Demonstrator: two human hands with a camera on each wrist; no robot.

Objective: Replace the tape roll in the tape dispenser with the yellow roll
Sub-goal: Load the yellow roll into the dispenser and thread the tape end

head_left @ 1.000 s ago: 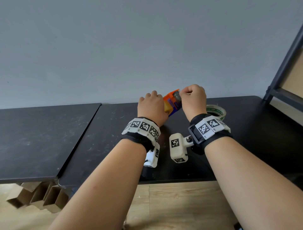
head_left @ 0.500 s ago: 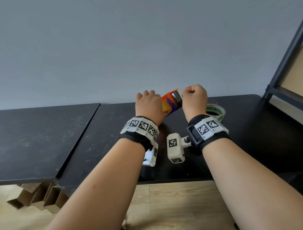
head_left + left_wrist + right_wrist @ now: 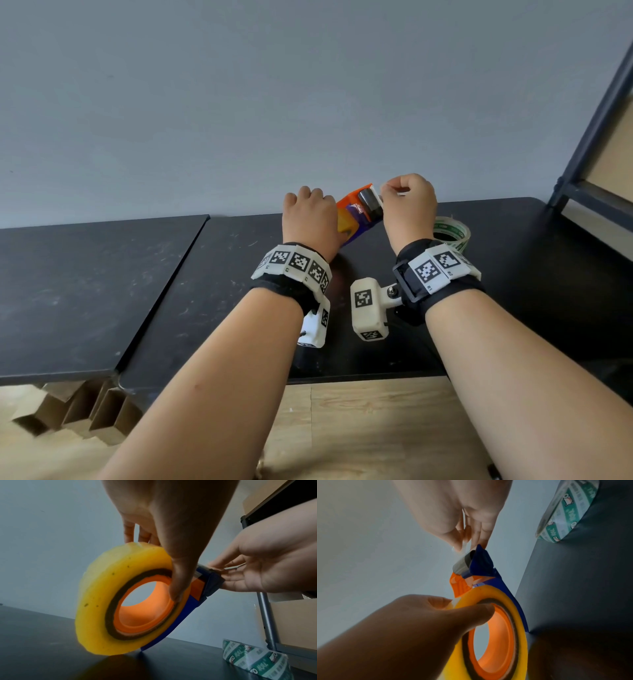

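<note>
The tape dispenser (image 3: 359,212) has tilted higher since a second ago — left hand (image 3: 310,219) grips its yellow roll (image 3: 120,601) near the tabletop's (image 3: 205,291) back edge. Right hand (image 3: 407,205) pinches the tape end at the cutter. A green-printed roll (image 3: 452,234) lies just right.

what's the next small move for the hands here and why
Probably the right hand should draw the tape end it pinches down onto the metal cutter. The yellow roll already sits on the dispenser's orange hub, gripped by the left hand, and the old green-printed roll lies aside.
</note>
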